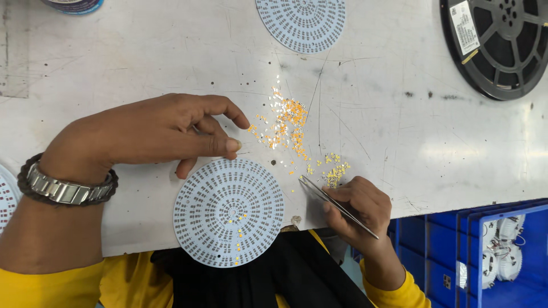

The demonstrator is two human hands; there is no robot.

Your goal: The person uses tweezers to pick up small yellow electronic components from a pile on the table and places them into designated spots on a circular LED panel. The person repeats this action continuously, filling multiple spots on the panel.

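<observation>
White and scratched, the surface [399,114] carries a round pale circuit board [228,212] at its near edge, patterned in rings of small pads, with a few tiny yellow parts already sitting near its centre and lower middle. The left hand [154,132] rests on the surface just above this board, its fingertips curled toward a loose scatter of tiny orange and yellow components [291,128]; the thumb and forefinger are drawn close together, but whether they pinch anything cannot be told. A metal watch and dark bracelet [67,186] circle that wrist. The right hand [359,206] lies at the board's right side and its grip is closed around slim metal tweezers [337,205], whose tips point up and left, ending just beside the board's rim and below the scattered components; the tips look nearly together, and anything between them is too small to see. A second round board [301,23] lies at the far edge, a black reel [502,45] sits at the top right, and blue bins [485,251] stand below the surface on the right.
</observation>
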